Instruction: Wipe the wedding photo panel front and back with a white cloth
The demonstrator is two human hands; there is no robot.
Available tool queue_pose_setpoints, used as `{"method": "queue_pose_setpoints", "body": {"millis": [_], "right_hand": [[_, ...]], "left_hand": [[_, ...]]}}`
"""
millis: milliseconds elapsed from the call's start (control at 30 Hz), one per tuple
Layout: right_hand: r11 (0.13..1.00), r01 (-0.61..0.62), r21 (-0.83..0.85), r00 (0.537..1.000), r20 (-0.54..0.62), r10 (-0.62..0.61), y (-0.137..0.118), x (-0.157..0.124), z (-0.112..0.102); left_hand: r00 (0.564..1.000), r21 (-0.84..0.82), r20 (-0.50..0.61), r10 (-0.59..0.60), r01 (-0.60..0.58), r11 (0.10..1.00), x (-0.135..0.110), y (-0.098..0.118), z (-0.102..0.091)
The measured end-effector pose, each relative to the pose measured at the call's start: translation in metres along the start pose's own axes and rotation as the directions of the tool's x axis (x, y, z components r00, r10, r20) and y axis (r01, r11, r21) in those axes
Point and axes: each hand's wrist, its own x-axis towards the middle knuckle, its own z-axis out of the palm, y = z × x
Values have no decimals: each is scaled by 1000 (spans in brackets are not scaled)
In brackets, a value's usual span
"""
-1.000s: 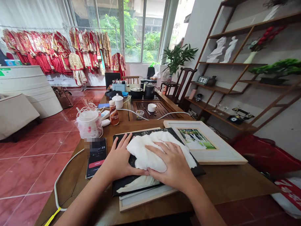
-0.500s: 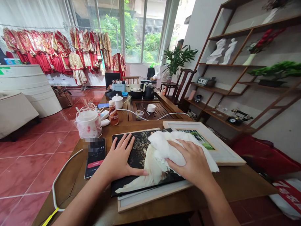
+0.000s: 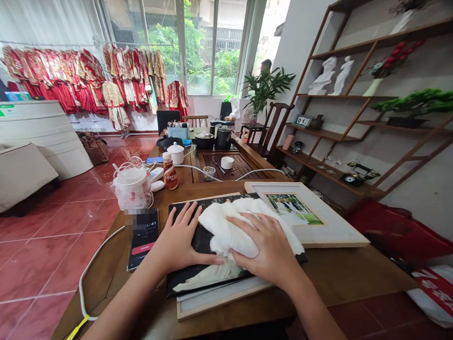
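Note:
A dark photo print (image 3: 191, 272) with a pale gown shape lies on top of a light wooden picture frame (image 3: 216, 300). My left hand (image 3: 182, 238) rests flat on the print's left side, fingers spread. Under my right hand (image 3: 264, 243) is a bunched white cloth (image 3: 223, 224); its fingers curve over it and press it against the print. The cloth hides much of the print's middle and right. Behind it, a white-matted framed photo (image 3: 298, 207) of people on grass lies at the right.
Left of the print lies a phone (image 3: 145, 237), with a white cable (image 3: 82, 284) beside it. Farther back stand a white bucket in plastic (image 3: 132, 185), a brown bottle (image 3: 170, 172) and a lidded white cup (image 3: 176, 153). Shelves (image 3: 344, 136) line the right wall.
My right hand has slid the white cloth leftward across the print, uncovering more of the framed photo behind. My left hand stays in place.

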Motion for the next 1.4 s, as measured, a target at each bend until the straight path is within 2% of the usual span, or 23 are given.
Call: {"method": "queue_pose_setpoints", "body": {"millis": [167,267,400,633,733,900,1133,1267,1400], "right_hand": [[988,-80,-129,995,-73,71,40,-17,-4],[979,-116,-165,991,-91,102,50,-22,-5],[981,-116,-157,990,-101,101,41,-19,-3],[1000,-8,20,999,-36,9,-11,2,3],[997,21,74,1000,-5,-21,-21,6,3],[1000,24,17,1000,-6,-23,-1,-1,-1],[991,-54,-124,997,-57,47,38,-16,-4],[991,-63,-116,997,-57,56,34,-14,-4],[999,-23,-44,999,-32,22,11,-3,-2]], "left_hand": [[1000,2,-8,-3,3,1000,-1,1,-1],[1000,7,-12,0,0,1000,-1,1,-1],[1000,12,7,-6,5,1000,0,1,0],[1000,19,8,6,-7,1000,0,1,2],[1000,15,-4,27,-27,1000,-1,0,3],[1000,20,-2,9,-9,1000,0,1,2],[1000,15,-15,5,-5,1000,-1,0,2],[1000,19,2,-2,2,1000,-1,1,2],[1000,14,-15,-1,1,1000,0,2,2]]}}
